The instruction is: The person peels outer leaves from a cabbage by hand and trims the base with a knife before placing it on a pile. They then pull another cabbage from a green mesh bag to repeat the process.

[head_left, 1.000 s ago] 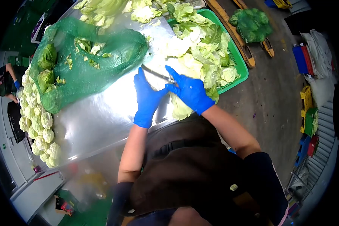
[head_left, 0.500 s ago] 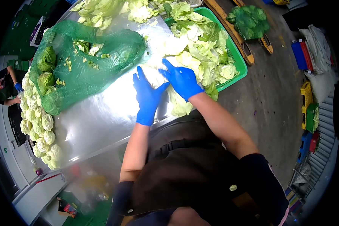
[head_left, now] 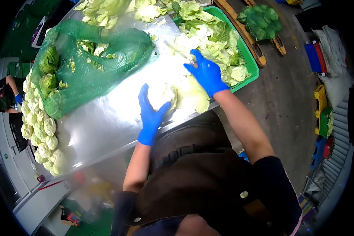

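Observation:
My left hand (head_left: 151,114) wears a blue glove and cups the near left side of a pale cabbage head (head_left: 167,98) on the metal table (head_left: 102,129). Glare washes out part of that head. In my right hand (head_left: 206,74), also gloved in blue, is what looks like a knife (head_left: 181,53), its blade blurred and angled to the upper left. A large loose leaf (head_left: 196,96) lies right of the head, below my right hand. Beyond that hand, a green crate (head_left: 246,59) is heaped with loose leaves (head_left: 218,37).
Green netting (head_left: 106,74) with leaf scraps covers the table's left part. Trimmed heads (head_left: 39,126) line the left edge, and more leaves (head_left: 102,11) lie at the far edge. At far left stands another person (head_left: 6,94). A netted bundle (head_left: 259,21) sits right of the crate.
My hands have moved apart: the right up and to the right, with the knife now visible, the left slightly down. The cabbage head between them shows more clearly.

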A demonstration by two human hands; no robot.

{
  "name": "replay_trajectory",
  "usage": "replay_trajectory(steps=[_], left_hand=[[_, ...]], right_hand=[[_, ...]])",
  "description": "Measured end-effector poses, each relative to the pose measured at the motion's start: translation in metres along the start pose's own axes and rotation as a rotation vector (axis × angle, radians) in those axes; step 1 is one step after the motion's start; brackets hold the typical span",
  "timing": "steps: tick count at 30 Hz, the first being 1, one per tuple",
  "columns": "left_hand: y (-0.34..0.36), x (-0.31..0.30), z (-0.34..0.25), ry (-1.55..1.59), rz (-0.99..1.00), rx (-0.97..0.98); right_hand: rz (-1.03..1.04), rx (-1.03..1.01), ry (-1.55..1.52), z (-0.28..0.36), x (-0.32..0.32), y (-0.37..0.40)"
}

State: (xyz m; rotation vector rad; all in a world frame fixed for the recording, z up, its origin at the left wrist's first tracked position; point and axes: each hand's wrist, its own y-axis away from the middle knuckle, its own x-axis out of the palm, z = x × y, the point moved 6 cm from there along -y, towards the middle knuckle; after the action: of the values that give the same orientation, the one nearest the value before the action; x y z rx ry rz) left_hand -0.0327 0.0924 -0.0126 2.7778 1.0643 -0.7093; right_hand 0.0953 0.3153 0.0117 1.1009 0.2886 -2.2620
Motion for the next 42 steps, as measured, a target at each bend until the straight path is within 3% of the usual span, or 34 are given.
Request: replay_trajectory(steps=[3,7,10,11,14,18,19,22,23,26,29,32,36,37,40,42], left_hand=[[-0.013,0.007,-0.008,-0.044,0.014,0.026],[-0.019,0.009,-0.004,-0.014,0.079,0.037],[-0.028,0.007,-0.017,-0.097,0.187,0.093],[-0.031,0.008,-0.018,-0.118,0.199,0.098],[-0.029,0.009,-0.015,-0.118,0.127,0.007],[-0.028,0.013,-0.020,-0.049,0.137,-0.086],[-0.029,0.012,-0.013,-0.032,0.129,-0.089],[-0.037,0.007,-0.012,-0.003,0.138,-0.064],[-0.036,0.005,-0.013,0.001,0.152,-0.057],[-0.039,0.004,-0.005,0.094,0.148,-0.110],[-0.043,0.002,-0.002,0.115,0.167,-0.128],[-0.044,0.006,0.006,0.134,0.210,-0.131],[-0.044,0.005,-0.004,0.078,0.260,-0.123],[-0.044,0.003,-0.001,0.059,0.265,-0.143],[-0.043,-0.002,-0.008,0.017,0.257,-0.115],[-0.040,-0.005,-0.009,0.029,0.284,-0.126]], right_hand=[[0.105,-0.142,-0.066,0.029,-0.002,0.033],[0.187,-0.227,-0.400,0.036,0.012,0.044],[0.207,-0.356,-0.420,0.065,0.011,0.046],[0.297,-0.288,-0.386,0.066,0.012,0.047],[0.205,-0.331,-0.396,0.048,0.016,0.040],[0.219,-0.704,-0.306,0.076,0.024,0.036],[0.326,-0.679,-0.314,0.067,0.040,0.031],[0.393,-0.672,-0.442,0.065,0.041,0.025],[0.568,-0.548,-0.430,0.062,0.045,0.026],[0.323,-0.752,-0.325,0.062,0.045,0.024],[0.292,-0.785,-0.267,0.058,0.052,0.020],[0.406,-0.723,-0.393,0.070,0.045,0.010],[0.559,-0.708,-0.094,0.087,0.046,-0.005],[0.517,-0.668,-0.173,0.084,0.051,-0.010],[0.792,-0.305,-0.579,0.080,0.064,-0.024],[0.796,0.161,-0.855,0.060,0.055,-0.032]])
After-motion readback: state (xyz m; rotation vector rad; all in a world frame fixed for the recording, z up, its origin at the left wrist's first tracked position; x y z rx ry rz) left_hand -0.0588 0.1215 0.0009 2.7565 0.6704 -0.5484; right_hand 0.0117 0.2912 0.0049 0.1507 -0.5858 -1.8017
